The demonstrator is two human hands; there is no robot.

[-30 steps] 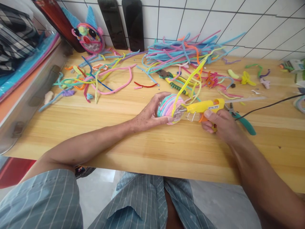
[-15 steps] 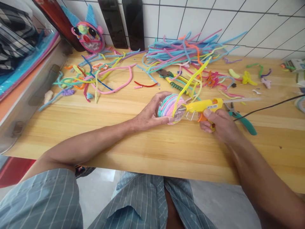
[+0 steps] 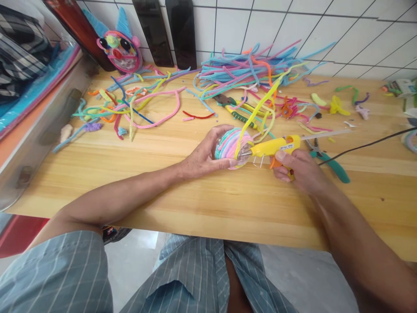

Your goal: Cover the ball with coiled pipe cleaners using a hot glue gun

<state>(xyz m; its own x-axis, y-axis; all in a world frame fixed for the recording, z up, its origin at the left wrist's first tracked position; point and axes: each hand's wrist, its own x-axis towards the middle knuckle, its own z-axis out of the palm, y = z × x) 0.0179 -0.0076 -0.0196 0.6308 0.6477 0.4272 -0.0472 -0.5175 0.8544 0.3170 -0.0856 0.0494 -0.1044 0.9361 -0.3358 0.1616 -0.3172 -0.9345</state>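
Thumb on the near side, fingers on the far side, the left hand (image 3: 206,156) clasps a clear ball wrapped in pastel pipe cleaners (image 3: 226,145). Just right of that grip, the right hand (image 3: 298,167) is closed around a yellow hot glue gun (image 3: 275,146), its metal nozzle at the ball's uncovered clear end — whether it touches, I cannot tell. From the ball, a yellow pipe cleaner (image 3: 259,106) rises beyond the hands. Teal-handled pliers (image 3: 334,167) lie just right of the glue gun; yellow-and-green-handled pliers (image 3: 240,116) lie beyond the ball, before a heap of pipe cleaners (image 3: 233,74). Farther off, beyond and left of the grip — a blue-eared craft figure (image 3: 125,54).
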